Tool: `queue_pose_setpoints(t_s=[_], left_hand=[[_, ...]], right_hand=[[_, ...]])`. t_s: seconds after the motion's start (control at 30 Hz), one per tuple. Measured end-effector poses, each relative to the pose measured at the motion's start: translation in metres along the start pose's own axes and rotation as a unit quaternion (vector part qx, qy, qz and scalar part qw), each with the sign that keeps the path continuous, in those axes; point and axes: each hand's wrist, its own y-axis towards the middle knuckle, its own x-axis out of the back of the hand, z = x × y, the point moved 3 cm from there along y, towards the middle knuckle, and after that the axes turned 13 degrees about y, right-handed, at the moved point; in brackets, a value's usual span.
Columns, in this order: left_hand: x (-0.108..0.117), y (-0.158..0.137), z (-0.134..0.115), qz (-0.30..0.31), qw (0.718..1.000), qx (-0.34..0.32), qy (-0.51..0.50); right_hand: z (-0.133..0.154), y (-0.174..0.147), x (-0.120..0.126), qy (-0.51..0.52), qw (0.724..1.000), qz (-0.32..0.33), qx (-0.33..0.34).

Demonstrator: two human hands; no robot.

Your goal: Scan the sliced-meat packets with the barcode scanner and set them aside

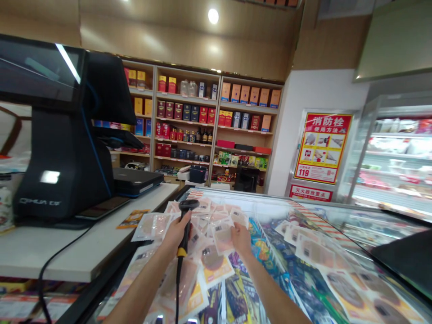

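My left hand [176,234] is wrapped round the handle of a black and yellow barcode scanner [187,205], whose cord runs down toward me. Between the fingers of my right hand [240,235] is the edge of a clear plastic food packet [222,235] with a small dark label. Many similar flat packets lie heaped under and around both hands, one with an orange printed front [216,265]. They rest on the glass top of a freezer [270,204], through which colourful wrapped goods [236,292] show.
A black cash register [64,157] stands on the white counter [60,252] at left, an orange packet [132,219] near its edge. More flat packets [313,245] lie on the glass at right. Shelves of boxes and bottles [185,112] line the back wall.
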Motion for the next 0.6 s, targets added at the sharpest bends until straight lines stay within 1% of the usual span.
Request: queue_pose_setpoints(t_s=[0.07, 0.13, 0.2, 0.27, 0.33, 0.4, 0.53, 0.6], left_hand=[[0.001, 0.0, 0.001, -0.001, 1.0, 0.003, 0.001], [-0.001, 0.001, 0.002, 0.007, 1.0, 0.005, 0.003], [-0.005, 0.001, 0.002, 0.02, 1.0, 0.008, 0.003], [-0.013, 0.002, 0.001, 0.033, 0.999, 0.011, 0.002], [-0.024, 0.001, 0.001, 0.049, 0.999, 0.013, 0.0], [-0.037, -0.001, 0.0, 0.07, 0.997, 0.016, -0.001], [-0.065, -0.008, 0.001, 0.115, 0.993, 0.018, -0.001], [-0.076, -0.013, 0.0, 0.134, 0.991, 0.014, 0.0]], right_hand=[[0.001, -0.002, -0.004, -0.037, 0.999, -0.005, 0.005], [0.002, -0.002, -0.002, -0.052, 0.999, -0.008, 0.007], [0.002, 0.0, 0.006, -0.051, 0.998, -0.017, 0.013], [0.0, 0.004, 0.022, -0.057, 0.998, -0.035, 0.019], [-0.003, 0.008, 0.046, -0.078, 0.995, -0.054, 0.024], [-0.01, 0.012, 0.074, -0.115, 0.99, -0.074, 0.023], [-0.034, 0.019, 0.144, -0.207, 0.969, -0.135, -0.02], [-0.051, 0.022, 0.18, -0.242, 0.959, -0.141, -0.045]])
